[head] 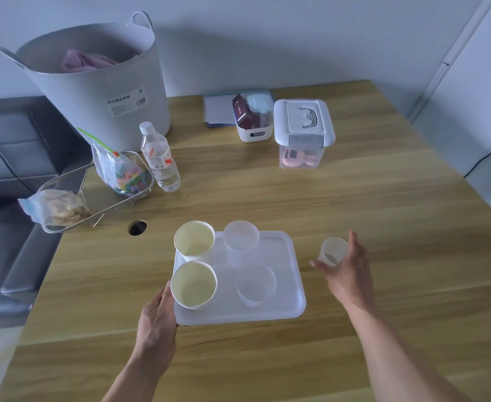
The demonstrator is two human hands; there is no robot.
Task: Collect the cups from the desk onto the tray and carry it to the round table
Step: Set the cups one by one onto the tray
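Note:
A white rectangular tray (289, 285) lies on the wooden desk near the front. Two large paper cups stand on its left side, one at the back (194, 240) and one at the front (193, 284). Two clear plastic cups stand to their right, one at the back (241, 237) and one lower in the middle (256, 285). My left hand (158, 314) holds the tray's front-left edge, beside the front paper cup. My right hand (347, 274) grips a small paper cup (334, 250) to the right of the tray, tilted toward it.
A water bottle (160, 161), a wire basket (93, 192) with snack bags, and a big white tub (93, 82) stand at the back left. Two storage boxes (302, 132) sit at the back. A cable hole (137, 227) lies left of the tray. A dark sofa (6, 198) borders the desk's left edge.

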